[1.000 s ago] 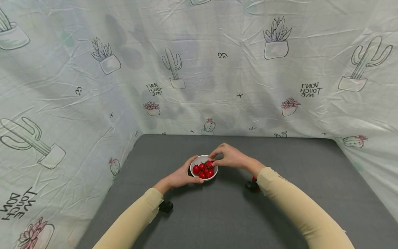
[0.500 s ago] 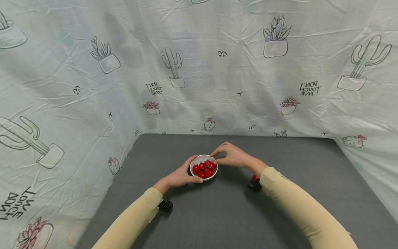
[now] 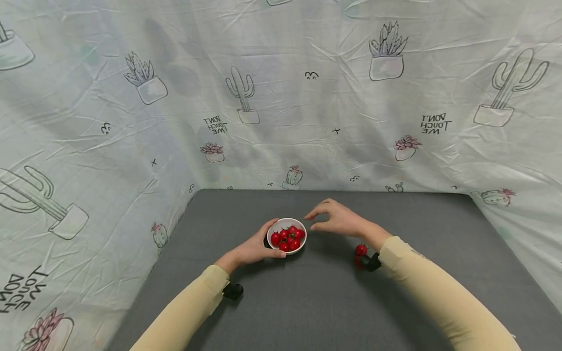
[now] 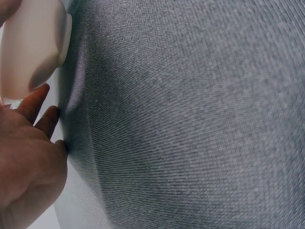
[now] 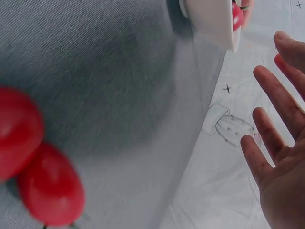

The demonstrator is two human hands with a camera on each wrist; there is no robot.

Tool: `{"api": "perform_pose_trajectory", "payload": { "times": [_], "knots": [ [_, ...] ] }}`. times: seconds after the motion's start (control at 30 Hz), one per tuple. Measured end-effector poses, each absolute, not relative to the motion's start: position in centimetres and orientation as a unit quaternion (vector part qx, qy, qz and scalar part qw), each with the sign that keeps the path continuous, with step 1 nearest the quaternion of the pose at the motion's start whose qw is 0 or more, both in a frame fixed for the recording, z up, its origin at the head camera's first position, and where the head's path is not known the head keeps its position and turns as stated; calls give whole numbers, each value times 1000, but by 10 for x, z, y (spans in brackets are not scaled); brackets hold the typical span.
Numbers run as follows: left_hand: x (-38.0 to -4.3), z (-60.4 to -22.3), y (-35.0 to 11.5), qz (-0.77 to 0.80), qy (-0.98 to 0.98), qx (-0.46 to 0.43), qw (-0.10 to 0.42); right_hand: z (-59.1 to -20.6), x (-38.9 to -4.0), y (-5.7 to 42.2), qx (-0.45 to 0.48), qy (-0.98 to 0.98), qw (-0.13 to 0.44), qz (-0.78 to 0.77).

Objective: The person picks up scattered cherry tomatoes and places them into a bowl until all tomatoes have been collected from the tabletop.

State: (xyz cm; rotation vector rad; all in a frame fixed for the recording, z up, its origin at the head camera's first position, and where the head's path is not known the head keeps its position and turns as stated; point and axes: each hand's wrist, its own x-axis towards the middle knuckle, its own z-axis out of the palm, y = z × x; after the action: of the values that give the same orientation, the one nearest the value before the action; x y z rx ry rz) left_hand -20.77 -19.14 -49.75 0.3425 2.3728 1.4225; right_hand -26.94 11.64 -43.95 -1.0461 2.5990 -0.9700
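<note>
A white bowl (image 3: 278,226) stands on the grey table, with several cherry tomatoes (image 3: 288,240) inside, some with green stems. My left hand (image 3: 254,247) grips the bowl from the left, thumb at the near rim and fingers round the far side. In the left wrist view the bowl's outer wall (image 4: 35,38) shows beside the fingers. My right hand (image 3: 342,220) hovers just right of the bowl, fingers spread and holding nothing. Two more cherry tomatoes (image 3: 361,249) lie on the table below the right wrist, and appear large in the right wrist view (image 5: 50,186).
A dark grey table (image 3: 298,312) spreads under both arms. Behind and to the left hangs a pale cloth (image 3: 281,97) printed with cacti and potted plants. Black wrist cameras (image 3: 233,291) sit under both wrists.
My right hand has drawn back from the tomatoes in the bowl to the right, its fingers now outside the rim. The left hand and bowl stay put. Tomatoes under the right wrist show more.
</note>
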Motion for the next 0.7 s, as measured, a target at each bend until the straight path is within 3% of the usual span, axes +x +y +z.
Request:
{"api": "perform_pose_trajectory", "payload": {
  "times": [0.7],
  "knots": [
    [-206, -495, -192, 495, 841, 128, 178, -448, -257, 175, -327, 874, 97, -348]
  ]
}}
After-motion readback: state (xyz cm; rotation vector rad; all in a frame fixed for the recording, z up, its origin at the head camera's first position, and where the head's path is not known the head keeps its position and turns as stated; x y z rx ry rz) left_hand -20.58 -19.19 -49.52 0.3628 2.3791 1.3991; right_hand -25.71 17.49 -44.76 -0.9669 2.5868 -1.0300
